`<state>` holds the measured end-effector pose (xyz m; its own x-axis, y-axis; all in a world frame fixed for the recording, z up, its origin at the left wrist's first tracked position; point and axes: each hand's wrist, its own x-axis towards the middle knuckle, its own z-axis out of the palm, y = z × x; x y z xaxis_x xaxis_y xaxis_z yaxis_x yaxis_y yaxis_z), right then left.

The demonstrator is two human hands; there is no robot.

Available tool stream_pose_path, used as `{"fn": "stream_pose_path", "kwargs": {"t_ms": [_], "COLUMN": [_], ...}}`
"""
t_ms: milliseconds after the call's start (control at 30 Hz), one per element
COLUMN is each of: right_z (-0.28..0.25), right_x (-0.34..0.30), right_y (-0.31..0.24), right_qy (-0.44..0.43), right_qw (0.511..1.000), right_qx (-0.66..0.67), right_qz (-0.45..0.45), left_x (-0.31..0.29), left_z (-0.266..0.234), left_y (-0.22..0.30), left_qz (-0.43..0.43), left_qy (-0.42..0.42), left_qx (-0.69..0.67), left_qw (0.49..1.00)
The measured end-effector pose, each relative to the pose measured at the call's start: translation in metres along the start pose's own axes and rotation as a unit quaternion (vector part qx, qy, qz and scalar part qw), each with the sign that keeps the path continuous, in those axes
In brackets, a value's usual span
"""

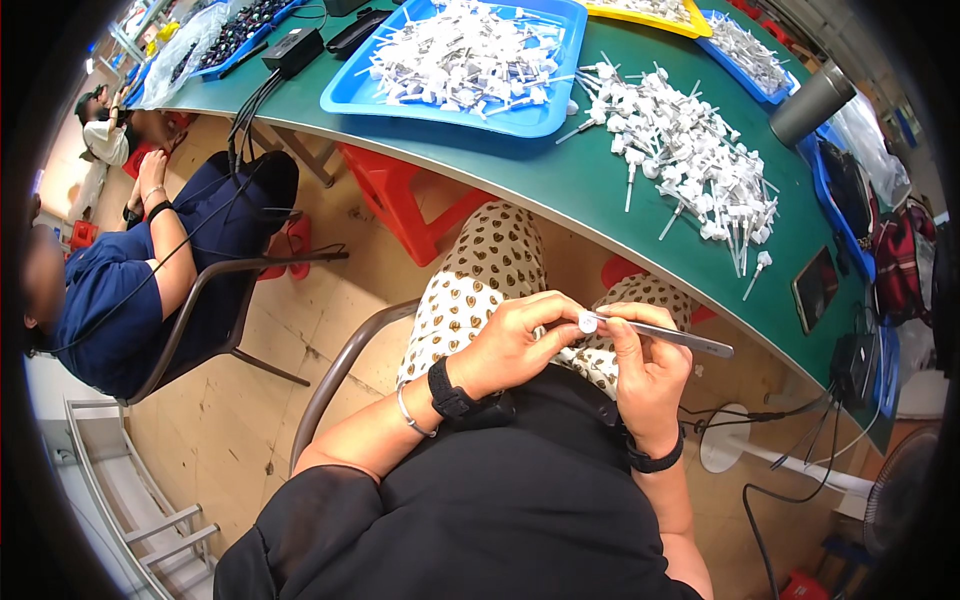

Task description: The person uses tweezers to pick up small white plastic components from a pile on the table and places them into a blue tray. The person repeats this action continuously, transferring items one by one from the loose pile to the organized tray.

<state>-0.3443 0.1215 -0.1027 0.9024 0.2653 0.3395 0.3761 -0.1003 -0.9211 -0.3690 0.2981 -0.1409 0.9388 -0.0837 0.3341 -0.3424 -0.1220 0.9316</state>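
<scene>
Above my lap, my left hand [520, 340] pinches a small white plastic part [587, 322] between thumb and fingertips. My right hand [650, 365] is closed around a pair of metal tweezers [690, 341], whose tips meet the white part. The tweezers' back end points out to the right. On the green table in front lies a loose pile of white plastic parts with thin stems [690, 150]. More of the same kind fill a blue tray [540, 122] to the left of the pile.
A yellow tray [690, 28] and another blue tray stand farther back. A dark metal flask [812, 103] and a phone [815, 288] are on the table's right. Cables hang off both table sides. Another person [110, 290] sits at the left; red stools [400, 200] are under the table.
</scene>
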Motion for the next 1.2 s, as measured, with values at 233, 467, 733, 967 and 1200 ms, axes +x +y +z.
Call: {"fn": "stream_pose_path", "kwargs": {"t_ms": [233, 467, 733, 967, 1200], "right_z": [0.0006, 0.0020, 0.0025, 0.0022, 0.0019], "right_x": [-0.0001, 0.0000, 0.0001, -0.0007, -0.0009], "right_y": [-0.0002, 0.0003, -0.0005, -0.0005, -0.0028], "right_qy": [0.007, 0.016, 0.018, 0.028, 0.029], "right_qw": [1.000, 1.000, 1.000, 0.999, 0.998], "right_qx": [0.001, 0.012, 0.004, 0.023, 0.055], "right_qz": [0.006, 0.001, 0.004, 0.018, 0.019], "left_x": [-0.0002, -0.0003, -0.0010, -0.0019, -0.0023], "left_z": [-0.0002, -0.0002, 0.0022, 0.0018, 0.0056], "left_y": [0.0005, 0.0004, -0.0015, -0.0016, -0.0005], "left_qz": [-0.002, -0.008, -0.001, -0.012, -0.007], "left_qy": [-0.001, -0.008, 0.004, -0.004, 0.028], "left_qx": [0.010, 0.010, -0.002, 0.006, -0.001], "left_qw": [1.000, 1.000, 1.000, 1.000, 1.000]}}
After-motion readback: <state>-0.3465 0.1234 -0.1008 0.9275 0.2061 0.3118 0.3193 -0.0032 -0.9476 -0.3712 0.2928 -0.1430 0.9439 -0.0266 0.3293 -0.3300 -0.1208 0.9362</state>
